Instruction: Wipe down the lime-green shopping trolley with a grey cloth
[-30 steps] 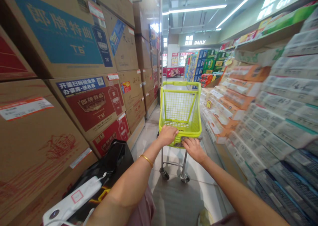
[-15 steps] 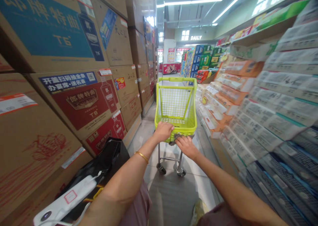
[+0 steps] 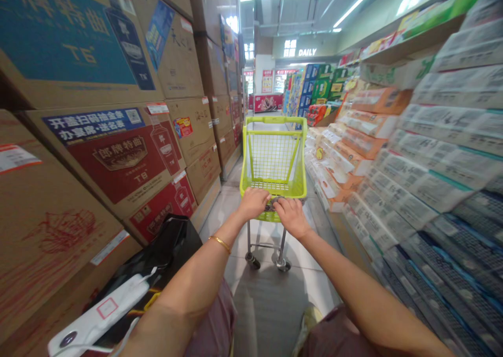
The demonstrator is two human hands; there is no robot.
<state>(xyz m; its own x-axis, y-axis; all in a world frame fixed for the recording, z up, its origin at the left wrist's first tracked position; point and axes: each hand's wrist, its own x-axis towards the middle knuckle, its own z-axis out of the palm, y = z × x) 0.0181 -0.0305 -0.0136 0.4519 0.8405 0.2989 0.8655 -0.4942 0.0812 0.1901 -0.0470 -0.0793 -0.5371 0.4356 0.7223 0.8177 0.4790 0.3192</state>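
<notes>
A small lime-green shopping cart stands in the aisle just ahead of me, its basket holding nothing I can see. My left hand is wrapped over the near rim of the cart, a gold bangle on that wrist. Right beside it, my right hand is closed on the same rim, with a dark cloth-like thing pressed under its fingers. Both arms are stretched forward.
Stacked brown liquor cartons wall the left side. Shelves of packaged tissue line the right. A black bag with a white device hangs at my left hip. The tiled aisle floor runs ahead toward a "DAILY" sign.
The cart has rolled forward down the aisle and I have followed it. My right hand has slid left along the rim, closer to my left hand.
</notes>
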